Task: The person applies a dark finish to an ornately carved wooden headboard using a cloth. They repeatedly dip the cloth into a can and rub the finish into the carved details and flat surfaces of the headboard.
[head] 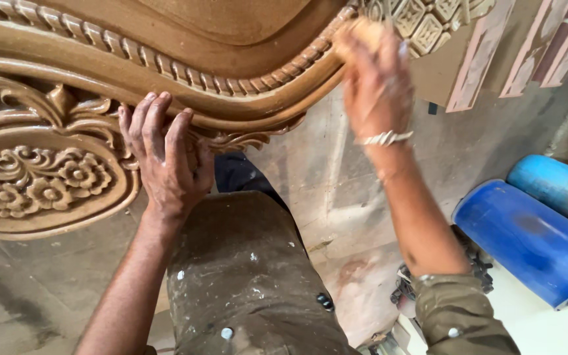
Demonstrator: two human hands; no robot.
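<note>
A large carved wooden panel (100, 59) with rope moulding, scrollwork and a flower medallion (41, 181) fills the upper left. My left hand (165, 158) presses flat against its lower carved edge, fingers spread upward. My right hand (376, 82), blurred and wearing a metal bracelet, is closed on a small tan pad or piece of sandpaper (356, 33) held against the rope moulding at the panel's curved right edge.
Two blue barrels (534, 240) lie on the floor at the right. Carved lattice work (428, 23) and pink-striped boards (488, 52) lean at the upper right. Dusty concrete floor (336, 197) lies below; my paint-spotted trousers (244, 276) are in the middle.
</note>
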